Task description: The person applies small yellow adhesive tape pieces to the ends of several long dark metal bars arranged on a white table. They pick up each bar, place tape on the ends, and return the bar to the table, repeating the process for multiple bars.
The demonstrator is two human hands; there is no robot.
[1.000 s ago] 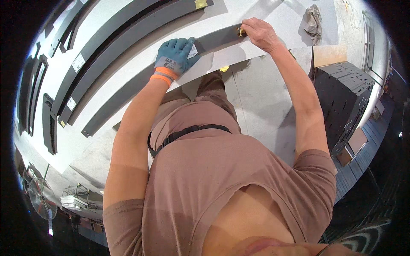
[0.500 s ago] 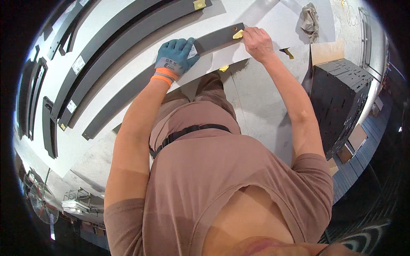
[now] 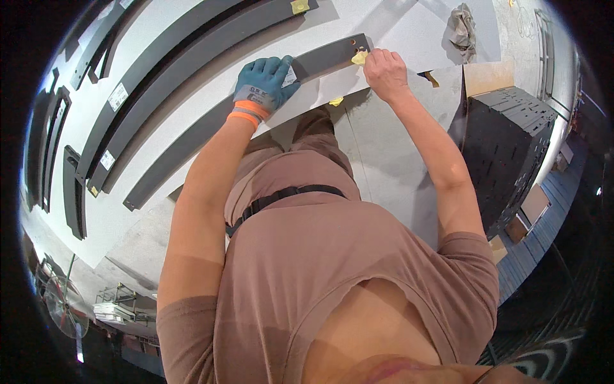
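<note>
A long dark grey bar [image 3: 192,130], likely metal, lies along the near edge of the white table; the wide lens makes it look curved. My left hand [image 3: 261,86], in a blue-grey work glove with an orange cuff, grips the bar across its width beside a white label [image 3: 290,77]. At the bar's right end my bare right hand [image 3: 387,73] is closed in a pinch on a piece of yellow tape [image 3: 359,58]. The tape is partly lifted, and small holes show in the bar beside it. My fingertips are partly hidden.
More dark grey bars [image 3: 192,80] lie farther back and left on the white table [image 3: 377,19]. A crumpled grey glove or cloth [image 3: 464,32] rests at the back right. Another yellow tape piece [image 3: 336,101] hangs at the near edge. A black slotted stack [image 3: 505,141] stands right.
My right hand has shifted slightly right and nearer to me, drawing the yellow tape back so that more of the bar's end shows. My left hand has stayed on the bar.
</note>
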